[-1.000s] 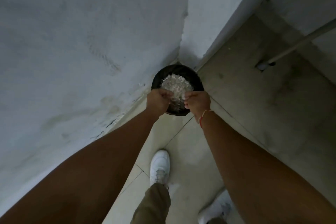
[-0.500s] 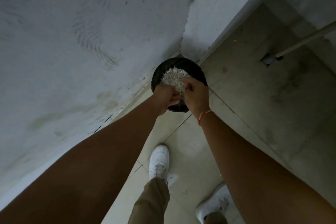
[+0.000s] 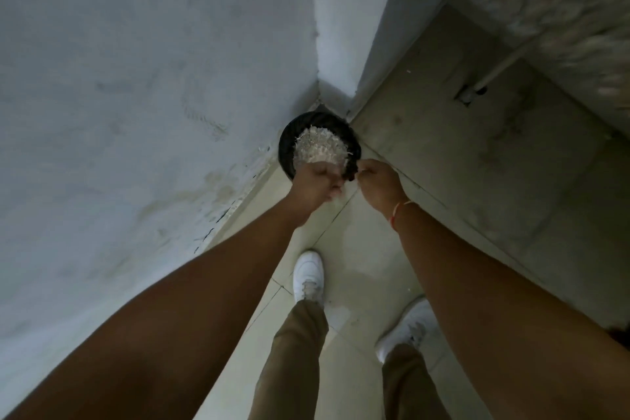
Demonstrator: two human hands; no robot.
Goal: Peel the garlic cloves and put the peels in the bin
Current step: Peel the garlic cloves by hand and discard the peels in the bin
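A round black bin (image 3: 289, 135) stands on the floor in the corner of two walls. A heap of pale garlic peels (image 3: 318, 147) fills it to the top. My left hand (image 3: 313, 182) hovers over the bin's near rim with its fingers curled shut, and a small pale scrap shows at the fingertips. My right hand (image 3: 376, 181), with a red thread at the wrist, is just right of it, fingers pinched together beside the crinkled black liner at the rim. Whether it grips the liner is unclear. No garlic cloves are in view.
A grey plastered wall (image 3: 136, 95) runs along the left, and a pillar (image 3: 344, 27) forms the corner behind the bin. A thin pipe (image 3: 479, 90) meets the floor at the right. My two white shoes (image 3: 308, 274) (image 3: 409, 327) stand on the pale tiles.
My hands were pressed together over the peel heap. They have drawn back toward me to the near rim and moved apart. The camera has tilted lower.
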